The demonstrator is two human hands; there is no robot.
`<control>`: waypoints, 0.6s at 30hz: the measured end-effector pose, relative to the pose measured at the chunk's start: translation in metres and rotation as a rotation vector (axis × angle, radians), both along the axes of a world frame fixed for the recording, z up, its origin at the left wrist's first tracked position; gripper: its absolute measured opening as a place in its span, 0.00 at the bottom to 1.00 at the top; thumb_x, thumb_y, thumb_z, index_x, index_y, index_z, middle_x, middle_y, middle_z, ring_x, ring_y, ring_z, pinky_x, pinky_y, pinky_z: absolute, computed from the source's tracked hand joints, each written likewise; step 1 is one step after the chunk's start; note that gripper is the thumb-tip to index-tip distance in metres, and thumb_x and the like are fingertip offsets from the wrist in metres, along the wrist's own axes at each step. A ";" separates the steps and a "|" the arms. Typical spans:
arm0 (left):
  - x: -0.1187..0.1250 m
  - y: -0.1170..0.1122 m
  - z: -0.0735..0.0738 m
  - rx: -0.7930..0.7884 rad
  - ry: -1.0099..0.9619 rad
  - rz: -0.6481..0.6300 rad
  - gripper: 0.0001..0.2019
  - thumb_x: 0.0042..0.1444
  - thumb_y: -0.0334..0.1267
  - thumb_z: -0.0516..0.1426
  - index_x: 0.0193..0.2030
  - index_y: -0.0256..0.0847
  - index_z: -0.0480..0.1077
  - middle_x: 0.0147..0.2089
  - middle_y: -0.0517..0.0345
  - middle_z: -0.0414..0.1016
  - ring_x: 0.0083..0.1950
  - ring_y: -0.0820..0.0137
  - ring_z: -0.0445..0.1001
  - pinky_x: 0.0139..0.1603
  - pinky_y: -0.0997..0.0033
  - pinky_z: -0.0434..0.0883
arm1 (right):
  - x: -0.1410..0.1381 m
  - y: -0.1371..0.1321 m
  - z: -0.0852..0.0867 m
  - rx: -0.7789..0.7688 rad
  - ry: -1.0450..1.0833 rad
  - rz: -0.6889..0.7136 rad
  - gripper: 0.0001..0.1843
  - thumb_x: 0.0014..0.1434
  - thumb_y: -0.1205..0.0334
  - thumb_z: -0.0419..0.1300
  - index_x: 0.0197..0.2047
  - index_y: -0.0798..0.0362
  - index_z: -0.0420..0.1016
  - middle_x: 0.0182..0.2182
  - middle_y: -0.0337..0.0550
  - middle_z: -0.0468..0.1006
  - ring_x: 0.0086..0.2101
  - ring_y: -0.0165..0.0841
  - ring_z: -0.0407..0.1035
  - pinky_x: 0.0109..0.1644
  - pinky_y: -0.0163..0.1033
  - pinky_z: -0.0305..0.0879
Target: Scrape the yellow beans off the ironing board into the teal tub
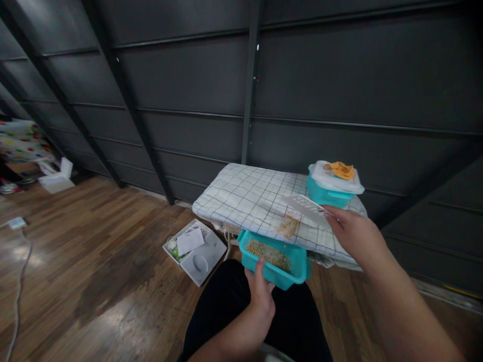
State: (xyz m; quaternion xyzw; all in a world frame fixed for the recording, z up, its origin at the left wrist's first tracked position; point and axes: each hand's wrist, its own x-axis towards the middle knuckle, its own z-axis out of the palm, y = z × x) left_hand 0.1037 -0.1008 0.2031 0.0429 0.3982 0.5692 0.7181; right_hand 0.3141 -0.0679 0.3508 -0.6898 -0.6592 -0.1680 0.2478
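Observation:
My left hand (260, 291) grips the near rim of a teal tray (298, 261) that holds small tan grains (268, 253), kept just below the front edge of a small table with a white checked cover (245, 196). My right hand (352, 232) is closed on a flat white slotted tool (306, 206), its blade lying over the cover. A little heap of the same grains (289, 225) lies on the cloth beside the blade, right above the tray. At the table's far right stands a teal box with a white lid (334, 184), orange pieces on top.
An open white box (196, 251) with paper and small parts lies on the wooden floor left of the table. A dark panelled wall stands behind. A cable (18, 286) and white items lie far left, near colourful bundles. My dark-clothed lap is below the tray.

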 end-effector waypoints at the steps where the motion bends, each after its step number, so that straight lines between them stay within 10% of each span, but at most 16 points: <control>1: 0.001 0.001 -0.002 -0.003 -0.003 -0.008 0.33 0.56 0.50 0.64 0.67 0.54 0.60 0.63 0.50 0.74 0.57 0.55 0.78 0.51 0.53 0.78 | -0.003 -0.003 0.000 -0.020 -0.036 -0.053 0.21 0.68 0.58 0.51 0.55 0.50 0.81 0.38 0.53 0.85 0.35 0.49 0.79 0.36 0.48 0.72; 18: 0.007 -0.006 -0.003 0.027 -0.004 -0.085 0.31 0.55 0.54 0.64 0.62 0.50 0.61 0.57 0.48 0.77 0.60 0.53 0.76 0.54 0.50 0.76 | -0.045 0.006 -0.007 -0.173 -0.051 0.169 0.23 0.68 0.66 0.48 0.59 0.53 0.79 0.36 0.52 0.84 0.35 0.42 0.78 0.40 0.42 0.72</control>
